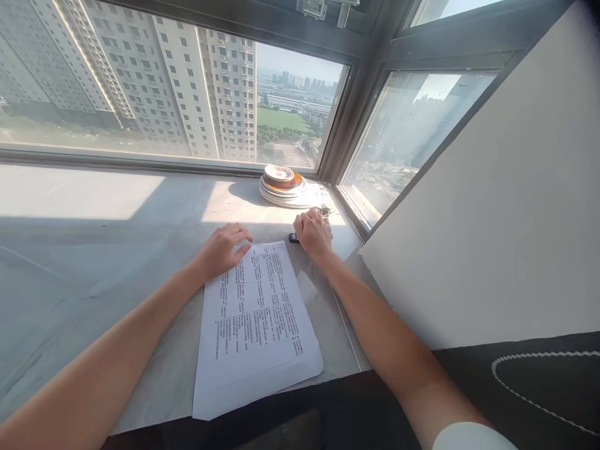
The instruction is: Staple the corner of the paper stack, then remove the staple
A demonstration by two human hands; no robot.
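Printed sheets of paper [262, 319] lie on the marble sill, with rows of dark text and the near edge reaching the sill's front. My left hand [227, 250] rests over their far left corner, fingers loosely stretched and thumb apart. Beyond the far right corner, my right hand [314, 232] is closed, with its fingers curled down. From under it pokes the end of a small black object [293, 237]; most of that object is hidden, so its kind is unclear. Just past the right knuckles is a small dark spidery item [324, 211], too small to name.
A stack of round white and amber dishes [284, 186] stands in the sill's far corner by the window frame [344, 119]. A white wall panel [492, 206] slants along the right. A white beaded cord [529, 356] hangs at the lower right.
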